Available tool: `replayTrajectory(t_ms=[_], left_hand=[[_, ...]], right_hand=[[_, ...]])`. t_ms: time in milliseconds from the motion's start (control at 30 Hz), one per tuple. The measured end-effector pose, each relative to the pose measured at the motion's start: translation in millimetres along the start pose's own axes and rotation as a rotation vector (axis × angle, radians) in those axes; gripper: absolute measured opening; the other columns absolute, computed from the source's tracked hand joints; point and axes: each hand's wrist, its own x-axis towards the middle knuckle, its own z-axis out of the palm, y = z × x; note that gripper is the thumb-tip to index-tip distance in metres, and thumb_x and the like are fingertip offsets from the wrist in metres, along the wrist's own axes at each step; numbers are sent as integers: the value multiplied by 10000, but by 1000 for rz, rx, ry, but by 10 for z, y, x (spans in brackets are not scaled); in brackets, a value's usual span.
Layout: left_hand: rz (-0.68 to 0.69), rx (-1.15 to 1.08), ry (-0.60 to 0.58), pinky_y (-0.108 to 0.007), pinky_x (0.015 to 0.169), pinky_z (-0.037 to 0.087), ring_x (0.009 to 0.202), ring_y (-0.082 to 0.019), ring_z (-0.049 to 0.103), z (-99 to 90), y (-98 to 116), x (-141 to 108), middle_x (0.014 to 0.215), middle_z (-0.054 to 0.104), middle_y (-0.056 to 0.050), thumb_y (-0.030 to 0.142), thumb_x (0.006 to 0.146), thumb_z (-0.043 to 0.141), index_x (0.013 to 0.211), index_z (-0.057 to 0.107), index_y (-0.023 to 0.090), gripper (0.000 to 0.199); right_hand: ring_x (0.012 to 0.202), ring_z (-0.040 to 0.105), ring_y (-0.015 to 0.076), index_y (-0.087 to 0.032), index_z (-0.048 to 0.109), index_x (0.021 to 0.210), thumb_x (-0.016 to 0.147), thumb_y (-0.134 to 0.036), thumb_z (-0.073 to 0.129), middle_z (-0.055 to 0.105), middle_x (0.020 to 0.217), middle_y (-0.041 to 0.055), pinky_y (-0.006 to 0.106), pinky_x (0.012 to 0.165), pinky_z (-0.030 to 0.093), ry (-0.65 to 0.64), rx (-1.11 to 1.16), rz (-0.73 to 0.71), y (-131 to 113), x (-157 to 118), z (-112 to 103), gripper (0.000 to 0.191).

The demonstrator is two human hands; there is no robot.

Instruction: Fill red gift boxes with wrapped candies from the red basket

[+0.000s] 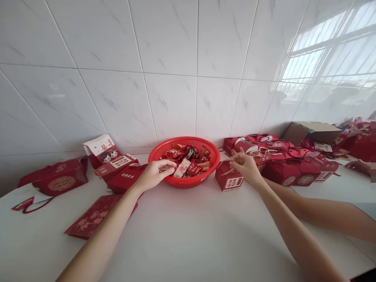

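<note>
A red plastic basket (pixel 216 156) holds wrapped sweets (pixel 195 169), mostly in red wrappers. My left hand (pixel 157 172) is at its left rim with the fingers curled and thumb close to them. Beside those fingertips lies a pink floral wrapped sweet (pixel 182 167); whether anything is between them is hidden. To the right of the basket, a small red gift box (pixel 229 178) with a white double-happiness label stands on the table. My right hand (pixel 245 166) pinches the thin cord handle at its top.
A co-worker's arm (pixel 305 203) reaches in from the right, its hand partly behind mine. Red gift boxes (pixel 289 168) crowd the right side, near a brown carton (pixel 311 133). More red boxes (pixel 63 180) and a flat red packet (pixel 94 215) lie left on the white table (pixel 188 235).
</note>
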Motion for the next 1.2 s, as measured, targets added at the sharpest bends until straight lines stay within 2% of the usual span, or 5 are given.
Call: replayTrajectory(t_ms=[200, 467, 667, 900, 1200], left_hand=[[0, 4, -11, -420, 930, 565, 1007, -295, 715, -7, -8, 1, 1045, 781, -73, 554, 777, 688, 949, 763, 214, 388], [-42, -200, 15, -430, 971, 546, 1021, -273, 717, -199, 10, -25, 1069, 776, -95, 499, 756, 738, 953, 759, 188, 368], [-76, -118, 228, -405, 969, 550, 1095, -287, 695, -691, 102, -159, 1125, 765, -100, 568, 697, 768, 982, 744, 184, 478], [-262, -32, 464, -371, 896, 573, 1060, -323, 694, -1225, 57, -409, 1085, 774, -105, 610, 512, 857, 901, 759, 168, 597], [-351, -285, 694, -291, 882, 567, 994, -245, 693, -1264, -371, -389, 837, 773, -17, 284, 429, 889, 731, 717, 166, 367]], right_hand=[[835, 726, 255, -226, 610, 854, 754, -332, 643, 744, 838, 59, 422, 807, 577, -27, -138, -8, -16, -170, 58, 149], [975, 697, 334, -224, 624, 1051, 802, -414, 639, 737, 1028, 119, 500, 844, 562, -89, -399, -186, 127, -370, 68, 314], [1071, 671, 359, -242, 661, 1039, 857, -384, 544, 739, 1087, 126, 509, 873, 524, -67, -536, -330, 406, -367, 98, 259], [1086, 671, 340, -245, 660, 1093, 852, -336, 531, 738, 1128, 117, 501, 951, 484, -60, -583, -292, 440, -363, 85, 288], [1105, 658, 323, -229, 654, 1081, 818, -248, 508, 728, 1144, 128, 513, 977, 471, 1, -595, -199, 438, -338, 16, 301]])
